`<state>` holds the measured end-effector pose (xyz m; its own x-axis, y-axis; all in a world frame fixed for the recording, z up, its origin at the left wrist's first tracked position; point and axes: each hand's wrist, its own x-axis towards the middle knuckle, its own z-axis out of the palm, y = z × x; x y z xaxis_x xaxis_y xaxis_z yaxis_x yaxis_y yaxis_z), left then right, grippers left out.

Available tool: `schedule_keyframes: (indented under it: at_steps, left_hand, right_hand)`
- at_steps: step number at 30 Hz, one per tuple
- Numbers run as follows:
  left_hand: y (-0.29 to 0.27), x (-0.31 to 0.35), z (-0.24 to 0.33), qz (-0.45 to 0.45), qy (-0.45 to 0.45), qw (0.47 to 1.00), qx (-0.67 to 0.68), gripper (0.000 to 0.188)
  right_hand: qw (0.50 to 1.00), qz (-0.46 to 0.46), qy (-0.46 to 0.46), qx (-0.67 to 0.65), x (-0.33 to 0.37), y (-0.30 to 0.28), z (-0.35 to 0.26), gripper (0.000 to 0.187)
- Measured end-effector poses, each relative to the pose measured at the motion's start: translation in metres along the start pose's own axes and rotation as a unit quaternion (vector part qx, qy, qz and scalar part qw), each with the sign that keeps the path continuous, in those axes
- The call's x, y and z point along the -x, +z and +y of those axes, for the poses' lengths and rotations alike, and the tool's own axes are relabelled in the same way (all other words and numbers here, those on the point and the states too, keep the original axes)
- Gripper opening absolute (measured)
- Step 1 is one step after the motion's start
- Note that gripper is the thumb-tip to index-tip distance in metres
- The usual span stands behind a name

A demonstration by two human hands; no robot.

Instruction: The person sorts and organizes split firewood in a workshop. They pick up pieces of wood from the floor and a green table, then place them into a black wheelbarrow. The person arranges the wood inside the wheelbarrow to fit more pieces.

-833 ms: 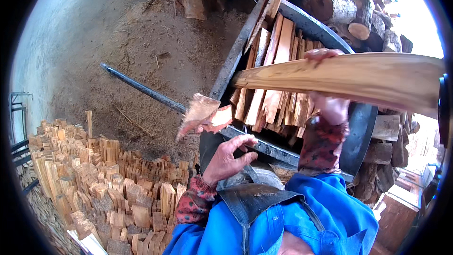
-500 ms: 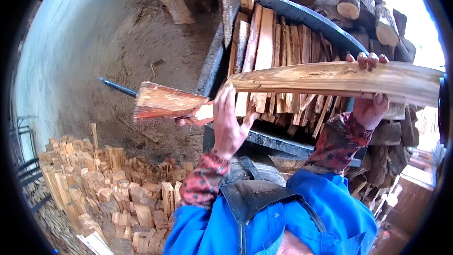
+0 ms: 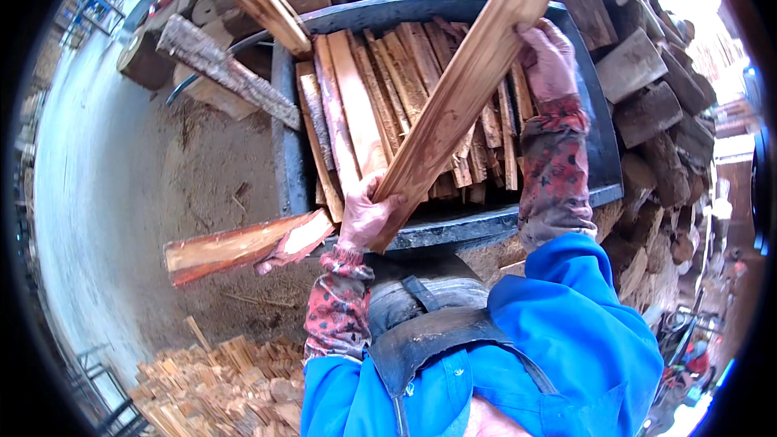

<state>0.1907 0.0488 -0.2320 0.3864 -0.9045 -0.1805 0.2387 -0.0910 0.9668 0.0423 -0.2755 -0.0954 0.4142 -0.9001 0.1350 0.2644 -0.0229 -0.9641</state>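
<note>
A long split wooden plank [image 3: 461, 101] lies slantwise over a dark metal cart [image 3: 453, 233], its near end toward my body. My left hand [image 3: 366, 214] is closed on the near end, thumb on its face. Farther up, my right hand [image 3: 549, 61] grips the plank's right edge, fingers partly hidden behind it. Beneath the plank, narrow split sticks [image 3: 356, 97] fill the cart side by side. A reddish split piece [image 3: 235, 249] juts out left of the cart next to my left hand.
Rough pieces, one a bark-covered slab [image 3: 227, 69], lean over the cart's left rim. Stacked logs [image 3: 647, 113] stand to the right. A heap of split wood [image 3: 227, 384] lies at lower left, on the dirt floor [image 3: 202, 170].
The plank has swung from nearly level to a steep slant, its right end now far. My right hand has moved farther away; my left hand has closed around the near end. The view has shifted.
</note>
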Motion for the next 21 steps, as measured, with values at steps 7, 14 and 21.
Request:
schedule_keyframes:
  at_steps: [7,14,21]
  left_hand:
    - [0.007,0.018,-0.020,-0.028,-0.105,0.992,-0.064,0.034]
    - [0.028,0.024,-0.050,-0.256,-0.286,0.834,0.397,0.053]
    - [0.045,0.046,-0.089,-0.405,-0.225,0.596,0.656,0.059]
  right_hand:
    - [0.993,0.057,0.077,-0.075,0.029,-0.018,0.028,0.017]
    - [0.968,0.013,0.228,-0.103,0.089,0.008,0.122,0.040]
    - [0.961,0.016,0.230,-0.155,0.127,0.034,0.161,0.037]
